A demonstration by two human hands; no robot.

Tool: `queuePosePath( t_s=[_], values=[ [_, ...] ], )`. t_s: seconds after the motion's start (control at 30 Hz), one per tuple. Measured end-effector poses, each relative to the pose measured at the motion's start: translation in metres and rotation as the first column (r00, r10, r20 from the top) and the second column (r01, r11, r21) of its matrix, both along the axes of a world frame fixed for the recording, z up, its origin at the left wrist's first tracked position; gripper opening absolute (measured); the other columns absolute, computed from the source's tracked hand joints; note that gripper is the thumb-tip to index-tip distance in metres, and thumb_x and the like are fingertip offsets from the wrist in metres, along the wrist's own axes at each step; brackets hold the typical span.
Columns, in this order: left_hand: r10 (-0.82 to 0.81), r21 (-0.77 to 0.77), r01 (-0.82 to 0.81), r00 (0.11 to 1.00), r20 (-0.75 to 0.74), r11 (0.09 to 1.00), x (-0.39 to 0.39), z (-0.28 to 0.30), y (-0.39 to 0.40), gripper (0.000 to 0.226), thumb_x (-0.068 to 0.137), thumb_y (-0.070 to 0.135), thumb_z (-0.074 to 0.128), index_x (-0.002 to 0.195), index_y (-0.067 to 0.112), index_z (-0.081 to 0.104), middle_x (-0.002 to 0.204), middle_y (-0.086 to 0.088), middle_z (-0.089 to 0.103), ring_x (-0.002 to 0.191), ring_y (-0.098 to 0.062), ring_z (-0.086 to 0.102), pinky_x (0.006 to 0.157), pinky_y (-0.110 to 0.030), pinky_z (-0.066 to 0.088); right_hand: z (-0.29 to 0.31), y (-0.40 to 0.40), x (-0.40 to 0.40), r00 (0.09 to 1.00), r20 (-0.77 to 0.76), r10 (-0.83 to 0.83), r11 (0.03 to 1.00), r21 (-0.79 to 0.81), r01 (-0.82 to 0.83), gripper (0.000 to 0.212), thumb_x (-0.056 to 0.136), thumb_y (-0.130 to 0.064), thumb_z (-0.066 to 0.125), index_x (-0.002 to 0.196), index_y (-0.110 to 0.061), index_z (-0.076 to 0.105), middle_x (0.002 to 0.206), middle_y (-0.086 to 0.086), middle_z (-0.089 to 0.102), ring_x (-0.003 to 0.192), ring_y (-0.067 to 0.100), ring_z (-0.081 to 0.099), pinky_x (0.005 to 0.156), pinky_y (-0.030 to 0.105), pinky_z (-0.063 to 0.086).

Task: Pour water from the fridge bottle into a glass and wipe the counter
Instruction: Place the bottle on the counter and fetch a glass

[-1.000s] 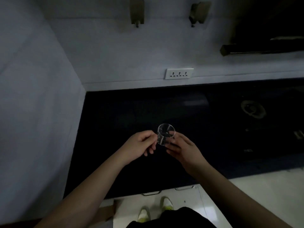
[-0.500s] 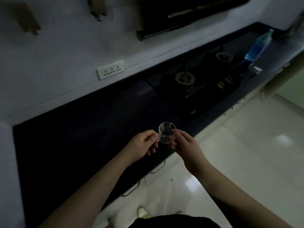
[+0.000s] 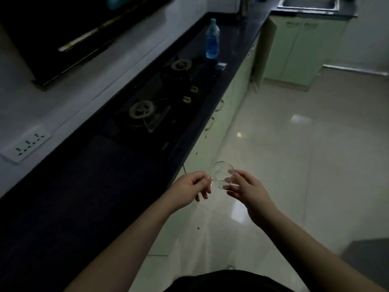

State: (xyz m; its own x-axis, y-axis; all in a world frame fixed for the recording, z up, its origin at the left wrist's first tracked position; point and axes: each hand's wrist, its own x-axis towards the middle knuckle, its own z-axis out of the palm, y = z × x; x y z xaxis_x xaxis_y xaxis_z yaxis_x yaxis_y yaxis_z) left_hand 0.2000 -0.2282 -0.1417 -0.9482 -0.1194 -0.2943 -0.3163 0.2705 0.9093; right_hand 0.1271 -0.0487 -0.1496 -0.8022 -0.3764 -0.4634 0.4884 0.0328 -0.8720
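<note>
The glass (image 3: 221, 174) has left the desk (image 3: 88, 186), now over floor, pinched by left hand (image 3: 190, 189) and right hand (image 3: 245, 189); bottle (image 3: 212, 40) near the desk's far edge; pouring and wiping remain.

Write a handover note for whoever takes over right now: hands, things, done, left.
Left hand: pinches the glass by its handle side.
Right hand: fingers hold the glass's other side.
Glass: held in the air past the counter edge, above the floor; it looks empty.
Bottle: upright on the counter beyond the stove, capped, untouched.
Done: glass in hand.
Left: bring the glass to the bottle, pour, then wipe the counter. No cloth in view.
</note>
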Motion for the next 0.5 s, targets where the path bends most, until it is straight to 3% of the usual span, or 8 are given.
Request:
queuePosePath(
  t_s=[0.23, 0.5],
  values=[
    [-0.132, -0.026, 0.132, 0.991, 0.03, 0.991, -0.056, 0.001, 0.041, 0.027, 0.103, 0.023, 0.048, 0.081, 0.013, 0.061, 0.078, 0.001, 0.066, 0.069, -0.012, 0.063, 0.055, -0.025, 0.047, -0.002, 0.049, -0.034, 0.989, 0.061, -0.138, 0.99, -0.025, 0.14, 0.019, 0.099, -0.019, 0.052, 0.111, -0.008, 0.063, 0.099, 0.017, 0.066, 0.08, 0.024, 0.069, 0.074, 0.029, 0.057],
    [-0.295, -0.109, 0.298, 0.955, 0.041, 0.948, -0.132, -0.004, 0.043, 0.029, 0.102, 0.025, 0.049, 0.077, 0.015, 0.061, 0.072, 0.006, 0.066, 0.068, -0.01, 0.063, 0.058, -0.027, 0.049, -0.009, 0.059, -0.075, 0.96, 0.084, -0.266, 0.963, -0.024, 0.269, 0.021, 0.099, -0.015, 0.05, 0.114, -0.004, 0.06, 0.087, 0.01, 0.062, 0.074, 0.021, 0.066, 0.073, 0.03, 0.054]
  ],
)
